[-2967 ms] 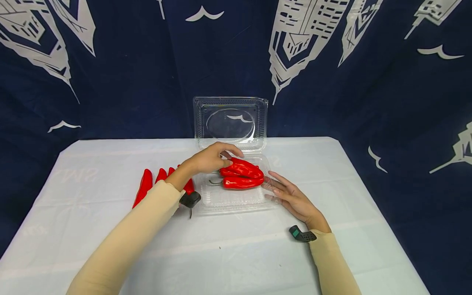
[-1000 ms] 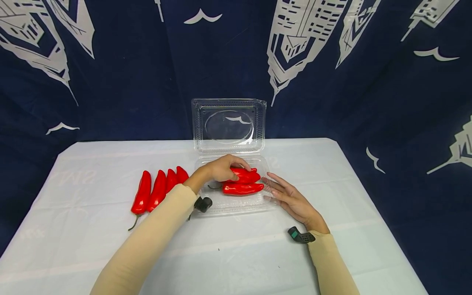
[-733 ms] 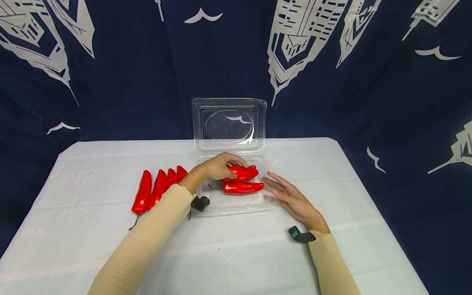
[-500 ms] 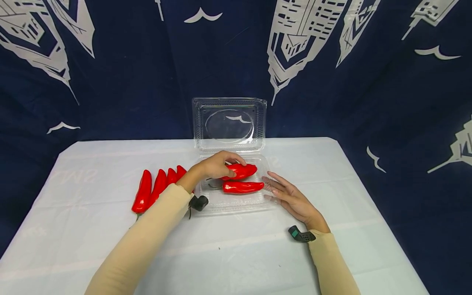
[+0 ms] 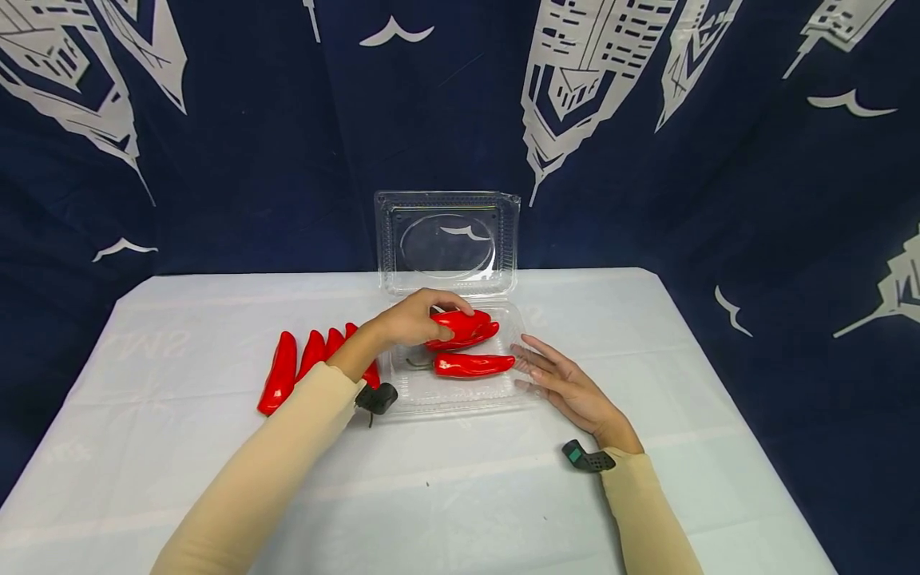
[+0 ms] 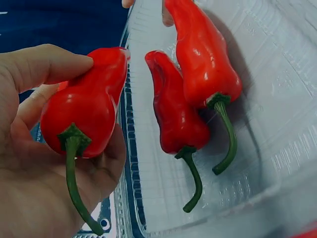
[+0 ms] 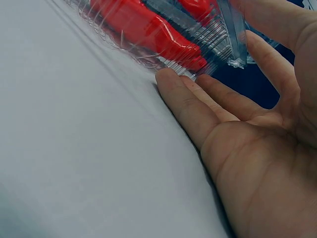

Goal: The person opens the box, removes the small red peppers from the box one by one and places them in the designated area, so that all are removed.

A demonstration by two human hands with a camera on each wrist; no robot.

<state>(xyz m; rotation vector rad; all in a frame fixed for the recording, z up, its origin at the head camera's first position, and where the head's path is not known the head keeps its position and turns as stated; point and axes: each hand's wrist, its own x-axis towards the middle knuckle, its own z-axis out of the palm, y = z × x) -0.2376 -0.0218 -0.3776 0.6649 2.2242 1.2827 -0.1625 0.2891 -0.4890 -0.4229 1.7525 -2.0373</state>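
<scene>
My left hand (image 5: 415, 319) holds a red pepper (image 6: 81, 106) with a green stem, thumb on one side and fingers on the other. The pepper is over the rear part of a clear plastic clamshell box (image 5: 446, 395). Two more red peppers lie in the box: one nearer the front (image 5: 474, 366), the other (image 6: 178, 109) partly hidden beneath the held one in the head view. At the box's right end, my right hand (image 5: 575, 391) stands with fingers extended, fingertips right at the clear wall (image 7: 143, 54).
Several red peppers (image 5: 279, 375) lie side by side on the white table (image 5: 460, 511) left of the box, partly covered by the left forearm. The box's lid (image 5: 446, 275) stands up at the back, before a dark blue patterned cloth (image 5: 287, 160).
My left hand moved forward and right within the box with its pepper, then drew back up and left, still holding it. The right hand stays at the box's end.
</scene>
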